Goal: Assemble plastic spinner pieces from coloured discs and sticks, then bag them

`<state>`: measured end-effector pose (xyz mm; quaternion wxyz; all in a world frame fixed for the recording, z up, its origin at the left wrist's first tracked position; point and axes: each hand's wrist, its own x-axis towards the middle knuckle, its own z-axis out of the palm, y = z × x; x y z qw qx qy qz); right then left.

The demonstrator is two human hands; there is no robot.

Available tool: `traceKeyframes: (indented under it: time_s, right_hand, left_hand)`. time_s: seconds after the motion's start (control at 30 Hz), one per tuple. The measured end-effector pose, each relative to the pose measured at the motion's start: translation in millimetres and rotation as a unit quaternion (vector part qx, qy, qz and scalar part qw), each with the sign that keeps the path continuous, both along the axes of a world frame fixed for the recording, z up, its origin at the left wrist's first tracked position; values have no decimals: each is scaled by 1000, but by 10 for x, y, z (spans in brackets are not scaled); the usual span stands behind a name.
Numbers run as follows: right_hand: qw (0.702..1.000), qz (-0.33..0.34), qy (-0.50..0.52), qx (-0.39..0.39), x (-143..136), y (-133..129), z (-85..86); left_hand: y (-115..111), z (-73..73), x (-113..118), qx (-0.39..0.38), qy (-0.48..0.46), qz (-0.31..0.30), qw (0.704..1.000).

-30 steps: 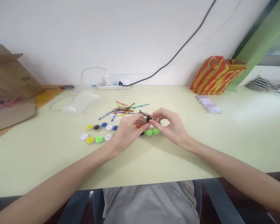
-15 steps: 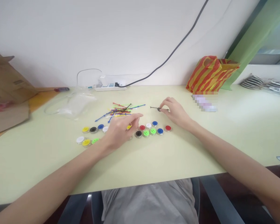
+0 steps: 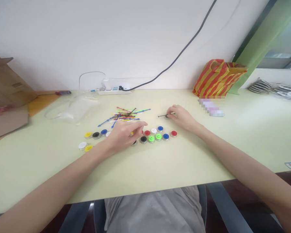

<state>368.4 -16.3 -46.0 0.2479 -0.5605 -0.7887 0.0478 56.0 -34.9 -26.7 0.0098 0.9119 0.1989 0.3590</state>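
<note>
- The black arrow spinner is low over the far side of the table, right of the loose arrows; whether its disc touches the surface I cannot tell
- The right hand has it pinched between thumb and fingertips, near the disc
- The step in hand looks like placing this joined piece apart from the rest; letting go would call for the disc sitting flat, then fingers parting without tipping the arrow
- The left hand hangs over the round pieces, fingers loosely curled, thumb and forefinger apart, nothing seen in its grip
- Under and beside it run two uneven rows of clear-based discs, with yellow, black, blue, white, red and green tops, some hidden by the hand
- Just beyond lies a tangled heap of plastic arrows
- The pale yellow-green tabletop also bears a clear plastic bag, a screwdriver and a white power strip against the white wall
- At the left is an open cardboard box; at the right, a red-and-yellow striped bag before a green curtain-like strip
</note>
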Motion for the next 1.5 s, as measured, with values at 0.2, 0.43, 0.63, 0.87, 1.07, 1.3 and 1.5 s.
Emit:
traceKeyframes:
  time_s: [0.2, 0.43, 0.63, 0.87, 1.07, 1.3, 1.5]
  right_hand:
    - [1000, -8, -13, -1, -5, 3, -5]
    - [1000, -17, -12, -4, 27, 29, -32]
    - [1000, -11, -5, 2, 48, 31, -35]
    - [1000, -22, 19, -5, 46, 68, -43]
    - [999, -22, 24, -2, 43, 70, -53]
    - [995, -1, 25, 98, -275, -171, 58]
    - [992, 99, -57, 47, -734, -18, 144]
  left_hand:
    - [54, -19, -28, -6, -22, 14, 1000]
    - [56, -20, -30, -2, -19, 16, 1000]
    - [100, -4, -70, 28, -37, 45, 998]
    - [118, 21, -81, 41, -40, 53, 997]
    - [116, 22, -80, 30, -30, 72, 996]
    - [228, 85, -189, 41, -25, 165, 985]
    - [424, 126, -339, 4, -12, 272, 962]
